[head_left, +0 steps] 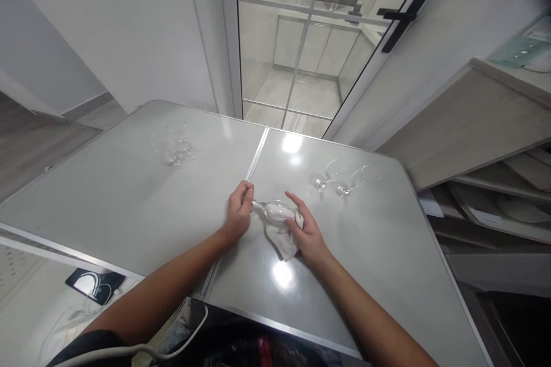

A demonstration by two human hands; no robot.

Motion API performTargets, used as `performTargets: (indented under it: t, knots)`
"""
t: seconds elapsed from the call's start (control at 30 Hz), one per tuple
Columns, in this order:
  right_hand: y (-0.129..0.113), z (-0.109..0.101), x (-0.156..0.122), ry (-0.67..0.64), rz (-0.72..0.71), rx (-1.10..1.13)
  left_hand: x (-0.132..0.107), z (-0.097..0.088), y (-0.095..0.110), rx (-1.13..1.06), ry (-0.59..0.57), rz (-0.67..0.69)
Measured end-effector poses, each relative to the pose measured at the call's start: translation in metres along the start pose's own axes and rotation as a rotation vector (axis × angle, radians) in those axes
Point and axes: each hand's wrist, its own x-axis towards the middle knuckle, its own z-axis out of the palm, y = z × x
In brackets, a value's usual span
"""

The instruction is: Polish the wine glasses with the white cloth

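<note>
In the middle of the frame we hold a wine glass (275, 210) on its side, just above the desk (129, 200). Our left hand (239, 212) is closed on the foot end of the stem. It seems to us that this keeps the glass level and stops it from rolling. Our right hand (307, 235) grasps a white cloth (284, 246) against the bowl, so the cloth, not the bare palm, meets the glass there. A loose corner hangs down to the desk. To the right of centre two more glasses (344, 183) lie on their sides, well apart from our hands. In the upper left stands another small group of glassware (174, 152), too faint to count.
</note>
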Motion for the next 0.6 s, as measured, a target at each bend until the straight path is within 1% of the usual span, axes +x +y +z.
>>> performTargets:
  t: [0.07,0.1,0.13,0.17,0.2,0.23,0.3,0.37,0.43,0.53,0.6]
  knots:
    - [0.006,-0.003,0.000,-0.058,-0.163,-0.264,0.001,0.000,-0.004,-0.055,0.012,-0.051]
    - [0.009,-0.004,0.000,-0.096,-0.230,-0.352,0.002,0.000,-0.005,-0.072,0.008,-0.066]
    - [0.011,-0.004,0.000,-0.121,-0.268,-0.398,0.003,0.000,-0.006,-0.083,0.001,-0.073]
    - [0.011,-0.004,-0.001,-0.126,-0.275,-0.400,0.003,-0.001,-0.007,-0.089,-0.006,-0.072]
    - [0.011,-0.003,-0.001,-0.109,-0.250,-0.354,0.003,-0.001,-0.007,-0.092,-0.014,-0.069]
    - [0.009,-0.001,-0.002,-0.079,-0.195,-0.263,0.003,-0.001,-0.007,-0.091,-0.025,-0.065]
    - [0.003,0.003,-0.002,-0.035,-0.031,0.007,0.003,-0.001,-0.006,-0.086,-0.040,-0.056]
    - [-0.002,0.005,0.000,-0.034,0.126,0.282,0.003,-0.001,-0.005,-0.079,-0.046,-0.045]
    - [-0.005,0.005,0.002,-0.032,0.231,0.454,0.002,-0.001,-0.003,-0.064,-0.045,-0.025]
    - [-0.005,0.003,0.005,-0.008,0.299,0.527,0.000,0.000,-0.002,-0.025,-0.057,0.015]
    - [-0.003,0.002,0.005,0.000,0.273,0.447,-0.001,0.000,-0.003,-0.009,-0.052,0.024]
